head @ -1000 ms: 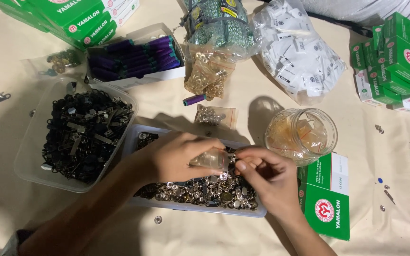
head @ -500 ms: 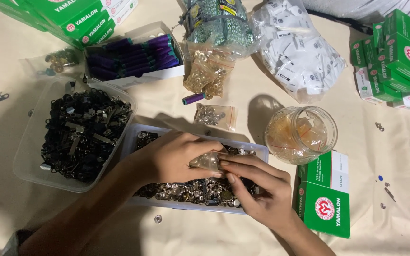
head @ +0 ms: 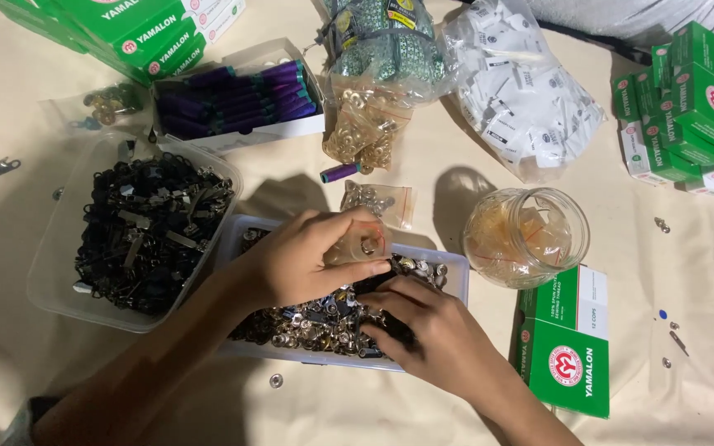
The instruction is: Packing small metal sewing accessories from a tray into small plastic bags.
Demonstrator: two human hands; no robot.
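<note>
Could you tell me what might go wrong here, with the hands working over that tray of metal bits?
1. The left hand pinches a small clear bag above the tray; if it tips, pieces may spill.
2. The right hand digs into the heaped bits; some could flick over the low rim, where strays already lie on the cloth.
3. The open jar stands close by; an elbow might knock it.
</note>
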